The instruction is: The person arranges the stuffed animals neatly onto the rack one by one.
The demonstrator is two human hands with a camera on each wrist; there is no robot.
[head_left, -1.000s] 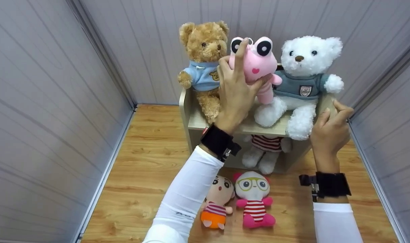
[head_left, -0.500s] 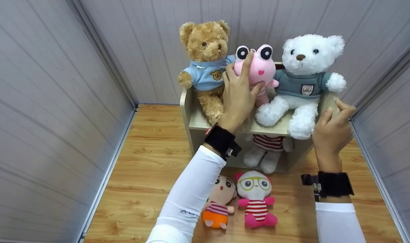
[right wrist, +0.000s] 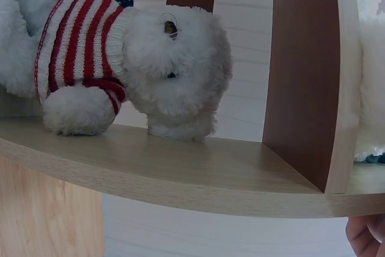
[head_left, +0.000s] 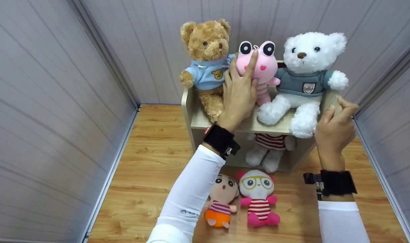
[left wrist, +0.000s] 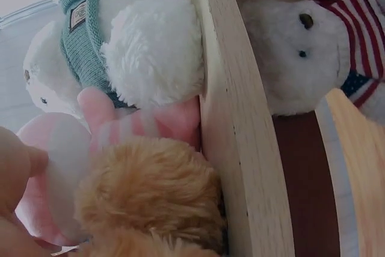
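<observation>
On the top shelf [head_left: 245, 126] of the small wooden unit:
- Pink frog toy [head_left: 259, 64]: stands upright between the brown bear [head_left: 206, 57] and the white bear [head_left: 303, 74], touching both. Its long axis runs vertical, eyes on top, face towards you.
- Your left hand [head_left: 238, 92]: fingers curl round the frog's side, index finger laid up across its face. You have not let go.
- Your right hand [head_left: 335, 126]: pinches the shelf unit's right edge, steadying it.
- Progress, as judged: the frog looks seated in its gap; what is left seems to be freeing the left hand and seeing that the toy stands alone.
- Lower shelf: a white bear in a striped jumper [right wrist: 120, 58].
- Floor [head_left: 141, 168]: two small dolls, one in orange [head_left: 220, 202], one with glasses [head_left: 257, 199], not shelved.
</observation>
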